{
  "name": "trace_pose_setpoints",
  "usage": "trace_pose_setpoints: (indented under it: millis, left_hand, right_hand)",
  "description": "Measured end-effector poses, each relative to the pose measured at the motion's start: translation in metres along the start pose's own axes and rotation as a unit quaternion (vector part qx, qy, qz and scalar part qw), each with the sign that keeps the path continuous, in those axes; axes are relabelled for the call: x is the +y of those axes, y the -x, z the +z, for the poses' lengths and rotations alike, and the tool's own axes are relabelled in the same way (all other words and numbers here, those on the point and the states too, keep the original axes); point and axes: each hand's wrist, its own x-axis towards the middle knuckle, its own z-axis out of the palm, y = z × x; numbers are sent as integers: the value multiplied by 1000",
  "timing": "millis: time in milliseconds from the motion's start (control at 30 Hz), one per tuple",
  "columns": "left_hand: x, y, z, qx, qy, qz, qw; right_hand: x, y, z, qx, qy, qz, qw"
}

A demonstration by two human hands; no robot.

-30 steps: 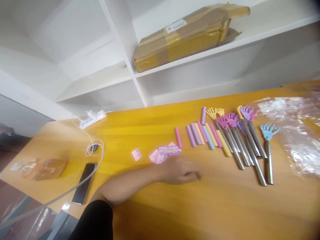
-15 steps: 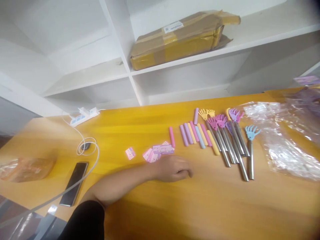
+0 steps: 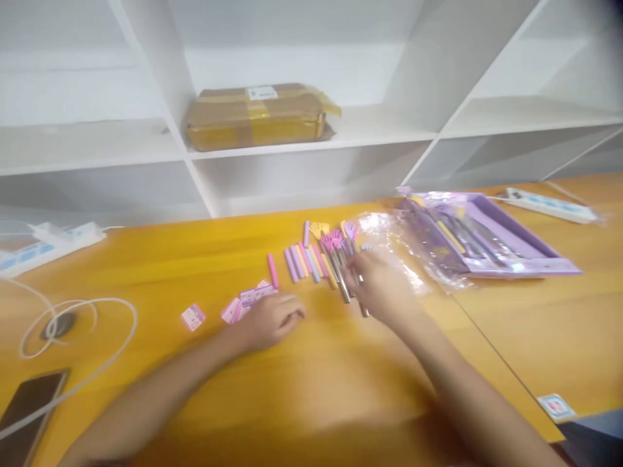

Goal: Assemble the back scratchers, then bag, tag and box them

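My left hand (image 3: pixel 272 319) rests on the table with its fingers curled in and nothing showing in them. It lies just in front of a small pile of pink and purple printed cards (image 3: pixel 250 300). My right hand (image 3: pixel 382 285) reaches over a bunch of telescopic back scratchers (image 3: pixel 341 269) with metal rods and coloured claw heads. Its bent fingers are over the rods at the right of the bunch; blur hides whether they grip one. Several pastel foam-like tubes (image 3: pixel 304 263) lie left of the scratchers, and a lone pink tube (image 3: pixel 272 270) lies nearer the cards.
Clear plastic bags (image 3: pixel 413 259) lie behind my right hand, beside a purple tray (image 3: pixel 516 227) holding more bagged scratchers. Power strips (image 3: pixel 552 205) sit at the back. A phone (image 3: pixel 29 415) and white cable (image 3: pixel 97 376) lie left. A taped carton (image 3: pixel 257 117) stands on the shelf.
The view has swung right, bringing the purple tray into sight. My right hand has come in over the back scratchers. My left hand stays curled by the cards.
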Motion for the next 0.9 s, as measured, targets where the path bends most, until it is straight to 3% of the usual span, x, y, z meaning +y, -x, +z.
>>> trace_pose_setpoints:
  millis: [133,233,367,567,900]
  left_hand:
    - [-7,-14,-21,63,-201,-77,974]
    - [-22,-22,-25,46,-293,-177,938]
    - [-38,-23,-23,14,-311,-201,929]
    - [-48,-21,-26,26,-294,-219,930]
    - [-44,-18,-24,42,-272,-262,925]
  right_hand:
    - [-4,8,3,-138,92,52,985]
    - [-5,9,9,-156,89,49,982]
    - [-10,9,12,-170,78,59,980]
    - [-18,10,11,-175,71,93,978]
    - [-19,17,14,-176,-5,129,976]
